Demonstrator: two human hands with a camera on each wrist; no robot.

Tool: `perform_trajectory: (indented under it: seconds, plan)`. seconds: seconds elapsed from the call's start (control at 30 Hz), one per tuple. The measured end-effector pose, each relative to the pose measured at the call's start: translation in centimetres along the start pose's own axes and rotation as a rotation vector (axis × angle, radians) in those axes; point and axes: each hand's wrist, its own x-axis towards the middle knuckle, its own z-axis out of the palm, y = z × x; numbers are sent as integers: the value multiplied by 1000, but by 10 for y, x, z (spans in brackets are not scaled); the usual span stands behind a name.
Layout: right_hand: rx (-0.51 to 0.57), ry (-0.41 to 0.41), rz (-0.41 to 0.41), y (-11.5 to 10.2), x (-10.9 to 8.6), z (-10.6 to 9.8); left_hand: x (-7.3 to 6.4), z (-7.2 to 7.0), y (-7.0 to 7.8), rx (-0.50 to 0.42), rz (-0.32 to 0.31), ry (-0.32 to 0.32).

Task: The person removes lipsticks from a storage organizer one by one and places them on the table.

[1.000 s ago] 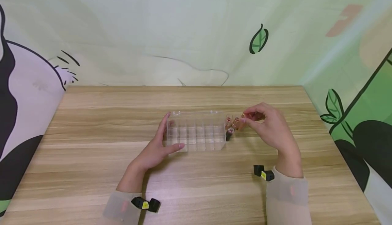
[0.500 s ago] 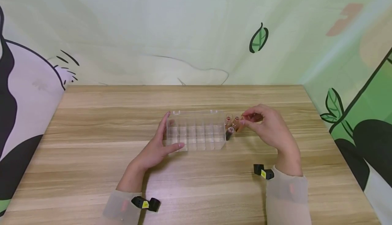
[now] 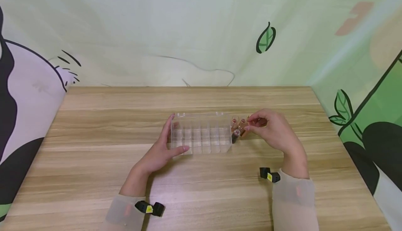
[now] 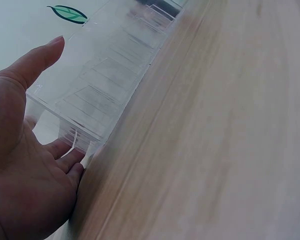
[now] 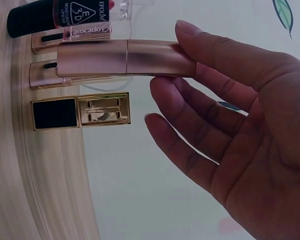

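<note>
A clear divided organizer box [image 3: 201,136] stands on the table. My left hand [image 3: 157,154] holds its left end, thumb on the front and the other fingers behind and below, as the left wrist view [image 4: 30,160] also shows. My right hand [image 3: 273,129] pinches the upper part of a rose-gold lipstick tube [image 5: 92,57]. Close by stand a black lipstick [image 5: 55,17] with a clear top, two clear pinkish tubes [image 5: 42,75], one marked "avocado", and a black-and-gold lipstick [image 5: 55,114]. In the head view, the right fingers largely hide the pinched tube.
The wooden table [image 3: 201,196] carries the box, with the lipsticks grouped against its right end. A printed cloth [image 3: 201,32] hangs behind the table and at its sides. Small black cameras sit on both sleeved wrists.
My right hand has shifted slightly left, closer to the grouped lipsticks. The left hand and the box stay in place.
</note>
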Motion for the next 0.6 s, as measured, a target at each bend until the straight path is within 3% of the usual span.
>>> perform_trajectory:
  seconds: [0.6]
  plan:
    - [18,-77,40,6,3,2,1,0,1,8,-5,1]
